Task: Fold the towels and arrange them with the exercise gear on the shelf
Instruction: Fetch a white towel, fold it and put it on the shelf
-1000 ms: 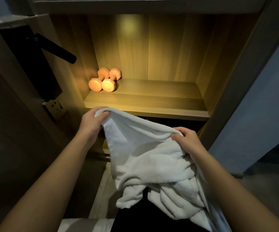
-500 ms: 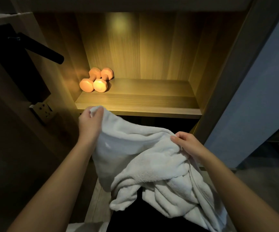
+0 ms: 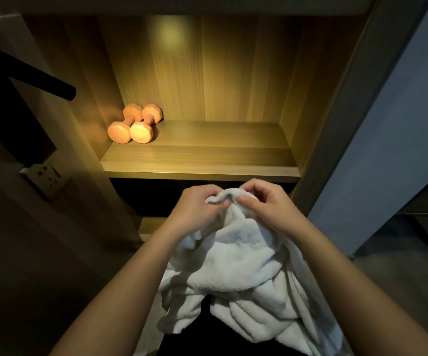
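Note:
A white fluffy towel hangs bunched in front of me, below the lit wooden shelf. My left hand and my right hand sit close together at its top edge, each pinching the cloth. The rest of the towel droops in loose folds toward my lap. Two pink dumbbells lie side by side at the shelf's back left corner.
The shelf niche has wooden side walls and a back panel lit from above. A black handle juts out at the left, with a wall socket below it. A blue-grey wall stands at the right. A dark opening lies under the shelf.
My hands were spread apart holding the towel's top edge; now they have come together at the middle, bringing the two ends to meet. The towel hangs narrower.

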The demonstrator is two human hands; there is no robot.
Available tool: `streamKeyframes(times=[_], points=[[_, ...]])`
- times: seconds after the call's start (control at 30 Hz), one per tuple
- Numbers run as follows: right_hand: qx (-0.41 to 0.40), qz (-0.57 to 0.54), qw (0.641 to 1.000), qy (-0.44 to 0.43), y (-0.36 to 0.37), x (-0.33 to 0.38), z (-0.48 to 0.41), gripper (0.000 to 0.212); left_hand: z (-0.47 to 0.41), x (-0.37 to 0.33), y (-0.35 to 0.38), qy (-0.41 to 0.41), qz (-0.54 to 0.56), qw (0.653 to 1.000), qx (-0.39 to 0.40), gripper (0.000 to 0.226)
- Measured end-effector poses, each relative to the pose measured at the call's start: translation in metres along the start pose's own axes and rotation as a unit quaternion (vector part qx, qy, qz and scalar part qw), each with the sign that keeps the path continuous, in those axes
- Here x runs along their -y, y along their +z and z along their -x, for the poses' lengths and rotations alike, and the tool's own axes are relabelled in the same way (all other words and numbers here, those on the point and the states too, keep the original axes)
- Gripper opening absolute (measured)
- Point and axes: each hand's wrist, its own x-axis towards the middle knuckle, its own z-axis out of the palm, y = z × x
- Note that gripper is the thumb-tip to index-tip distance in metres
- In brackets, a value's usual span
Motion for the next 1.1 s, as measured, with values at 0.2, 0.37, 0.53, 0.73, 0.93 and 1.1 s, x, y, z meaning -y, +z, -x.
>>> streamKeyframes(times=[0.2,0.37,0.53,0.73,0.93,1.1], points=[[0.028,0.173,0.975,0.136,-0.003,-0.033,0.003,0.019,0.003,0.015,-0.015,-0.063,0.013,0.964,-0.257,0.021],[0.030,0.135,0.980,0.143,-0.002,-0.044,0.010,0.021,0.009,0.030,-0.029,-0.100,0.015,0.938,-0.331,0.017],[-0.048,0.071,0.992,0.091,0.001,-0.023,0.004,0.013,0.006,0.022,-0.024,-0.086,0.021,0.979,-0.183,0.031],[0.026,0.071,0.997,0.010,0.000,0.017,0.002,0.005,0.004,-0.005,-0.001,0.029,-0.018,0.999,0.032,0.053],[0.022,0.107,0.993,0.044,-0.009,0.020,0.003,0.014,0.001,-0.010,-0.008,0.016,-0.070,0.996,-0.055,0.017],[0.014,0.136,0.987,0.088,-0.018,-0.003,0.013,0.015,0.002,0.007,-0.035,-0.054,-0.005,0.958,-0.283,0.016]])
